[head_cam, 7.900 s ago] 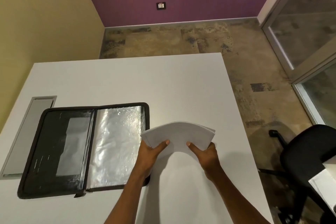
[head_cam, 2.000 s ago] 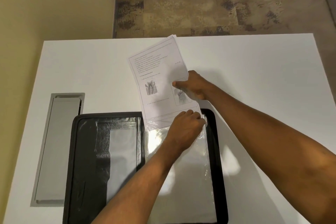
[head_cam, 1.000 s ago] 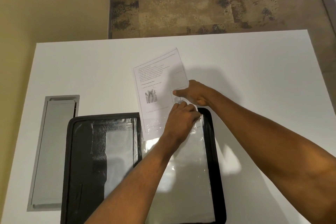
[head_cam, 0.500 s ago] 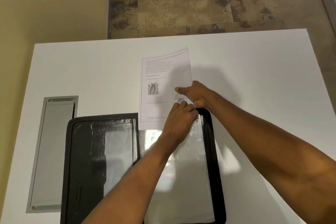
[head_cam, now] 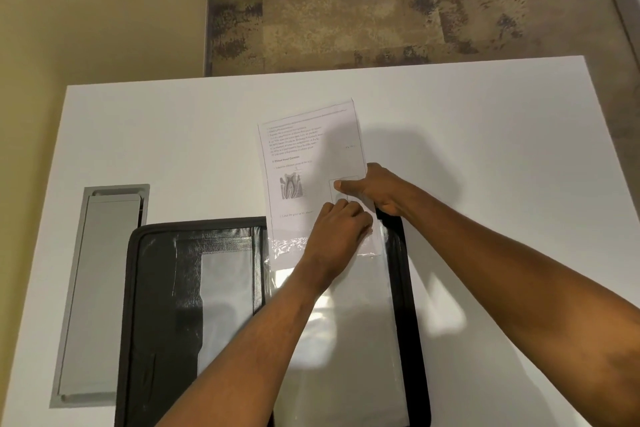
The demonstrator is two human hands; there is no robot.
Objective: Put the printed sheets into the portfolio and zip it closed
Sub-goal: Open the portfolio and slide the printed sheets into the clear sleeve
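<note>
Here's the printed sheet [head_cam: 304, 149], text and a tooth diagram facing up, its lower edge just tucked under crinkled plastic at the mouth of the clear sleeve [head_cam: 343, 350]; most of the page stands out beyond the fingertips, over the far side of the table.

The right hand [head_cam: 379, 192] pinches the page's right edge, thumb flat on the printed face, fingers hidden behind; my read is that it steers the page and feeds it down. The left hand [head_cam: 341, 230] sits just nearer than that thumb, fingers curled tight at the sleeve's upper lip; it looks to be holding the mouth open so the paper doesn't snag, though the knuckles hide the fingertips.

Under both wrists lies the portfolio [head_cam: 414, 322], spread open and flat, zip undone, so both hands can work.

Count: one page face showing, and whether more lie behind it I cannot tell; one sleeve, one portfolio, two hands.

Left of the left fingers, well apart, one grey hatch [head_cam: 100, 288] sits flush in the white table [head_cam: 173, 135].
</note>
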